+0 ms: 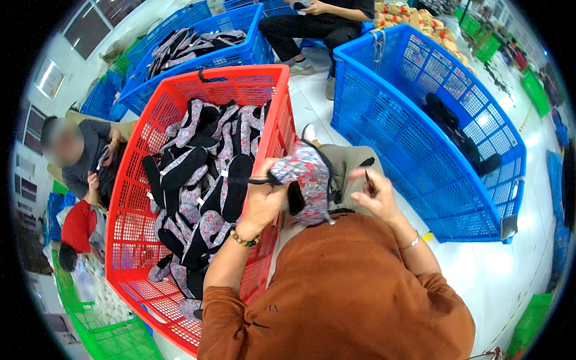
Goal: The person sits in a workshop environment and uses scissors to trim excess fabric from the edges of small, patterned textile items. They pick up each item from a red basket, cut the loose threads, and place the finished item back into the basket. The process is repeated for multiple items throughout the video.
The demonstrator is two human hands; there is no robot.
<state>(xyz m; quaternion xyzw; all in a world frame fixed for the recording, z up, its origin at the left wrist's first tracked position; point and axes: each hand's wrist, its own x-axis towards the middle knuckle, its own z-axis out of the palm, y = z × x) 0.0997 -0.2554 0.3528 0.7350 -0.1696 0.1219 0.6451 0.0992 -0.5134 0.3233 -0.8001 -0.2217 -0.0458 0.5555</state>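
Observation:
My left hand (264, 198) grips a floral fabric slipper (313, 180) with black parts, held over my lap. A dark strip sticks out to the left past my fingers. Raised to the right of the slipper and apart from it, my right hand (380, 199) is closed around a small, slim dark tool (371, 185), too small to make out its kind. Close by my left arm stands a red plastic basket (133, 222), heaped with similar floral and black slippers (207, 180). Some show black soles and white tags.
To the right, a large blue crate (408, 156) holds a few black pieces (459, 135). Another blue crate (240, 55) with grey and black pieces stands behind the red basket. People sit at the left (90, 150) and ahead (324, 30). Tan plush toys (420, 21) lie farther back.

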